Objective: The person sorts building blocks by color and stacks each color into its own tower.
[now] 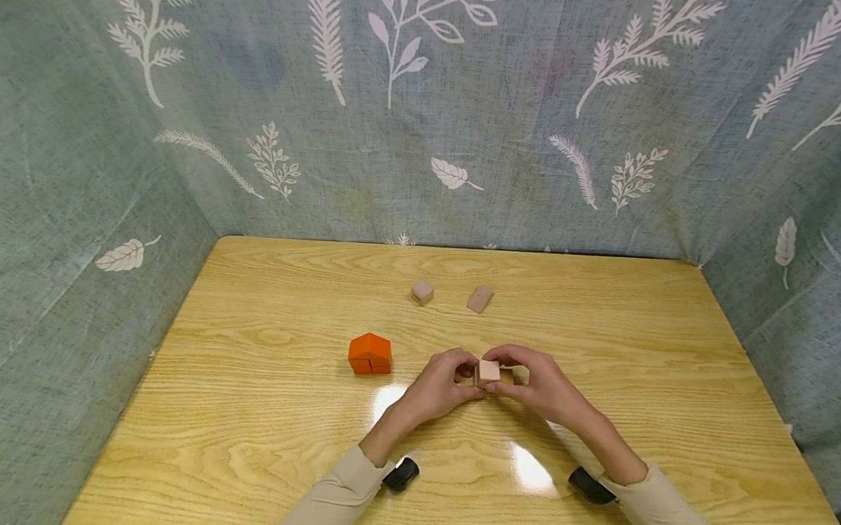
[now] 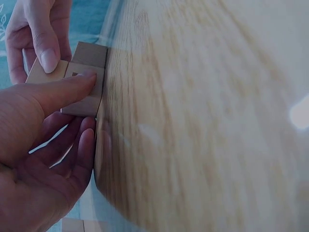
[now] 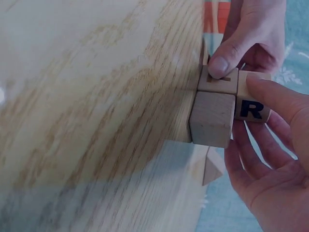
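Note:
My right hand [image 1: 543, 389] pinches a wooden letter block [image 3: 253, 107] marked with a dark R between thumb and fingers. This block sits on top of another lettered wooden block [image 3: 223, 86], which my left hand [image 1: 438, 386] grips, its thumb across the side face. Beside that lower block, on the tabletop, stands a plain wooden block [image 3: 212, 118], touching it on the right. From the head view the R block's pale top [image 1: 489, 369] shows between both hands, while the lower blocks are partly hidden.
Left of the hands stands an orange group of blocks [image 1: 369, 348] with a peaked top. Farther back on the wooden table [image 1: 272, 446] lie a small wooden block [image 1: 422, 292] and a wooden wedge [image 1: 480, 299]. Patterned blue-grey cloth [image 1: 368, 171] surrounds the table's back and sides.

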A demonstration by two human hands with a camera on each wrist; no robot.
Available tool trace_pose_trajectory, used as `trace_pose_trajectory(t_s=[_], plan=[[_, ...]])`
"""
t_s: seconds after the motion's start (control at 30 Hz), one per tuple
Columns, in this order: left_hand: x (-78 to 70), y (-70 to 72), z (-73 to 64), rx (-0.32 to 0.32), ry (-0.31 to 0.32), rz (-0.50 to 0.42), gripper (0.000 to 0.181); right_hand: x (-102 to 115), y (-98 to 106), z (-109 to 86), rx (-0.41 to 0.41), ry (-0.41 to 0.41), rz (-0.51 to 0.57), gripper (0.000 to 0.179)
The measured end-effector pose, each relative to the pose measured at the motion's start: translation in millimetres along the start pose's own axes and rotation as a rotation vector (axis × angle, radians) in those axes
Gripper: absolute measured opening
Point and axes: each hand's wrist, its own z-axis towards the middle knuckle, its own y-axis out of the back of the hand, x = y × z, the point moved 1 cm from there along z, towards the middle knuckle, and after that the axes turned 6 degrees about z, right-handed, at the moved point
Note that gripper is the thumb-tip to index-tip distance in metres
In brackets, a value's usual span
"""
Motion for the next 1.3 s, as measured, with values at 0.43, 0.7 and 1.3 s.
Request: trace_pose_trajectory(t_s=[0.43,0.7,1.3], plan=[[1.2,1.0,-0.1,-0.007,-0.01,-0.004,0.03,-1,-1,1.0,0.006,0.008,0.008,0.036],[0.3,2.0,-1.3,0.0,-0.003,0.0,0.03,-1,2,1.4,0.001,0.007,-0.023,0.042],[0.0,1.1,-1.1,0.002,0.018,-0.005,0.032,-4,36,48.7,-0.024,0.037,-0.015,0.028]])
